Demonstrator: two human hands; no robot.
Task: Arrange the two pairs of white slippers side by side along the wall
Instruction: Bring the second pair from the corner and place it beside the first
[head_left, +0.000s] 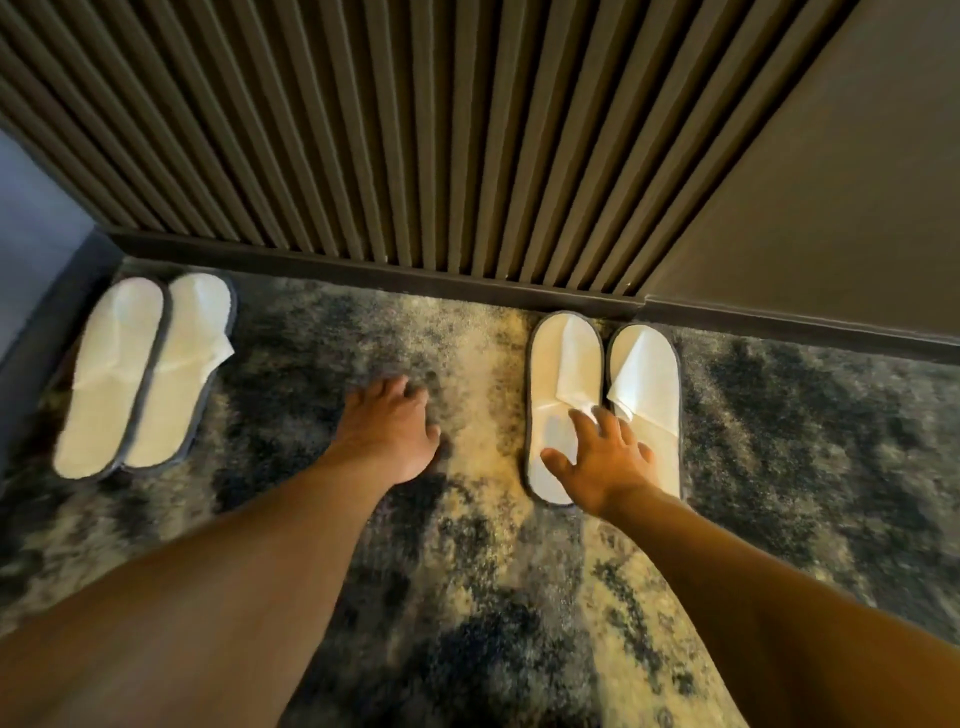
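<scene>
Two pairs of white slippers with grey edging lie on the carpet, toes toward the wall. The left pair (140, 374) sits in the far left corner, slightly angled. The right pair (605, 384) rests close to the baseboard, its two slippers touching side by side. My right hand (602, 460) hovers with fingers spread over the heel ends of the right pair; whether it touches them is unclear. My left hand (392, 431) is over bare carpet between the two pairs, fingers loosely curled, holding nothing.
A ribbed brown wall panel (415, 156) with a dark baseboard (363, 270) runs along the back. A smooth brown panel (831, 208) stands at the right. Mottled grey-and-cream carpet (467, 597) covers the floor, with a wide stretch between the pairs.
</scene>
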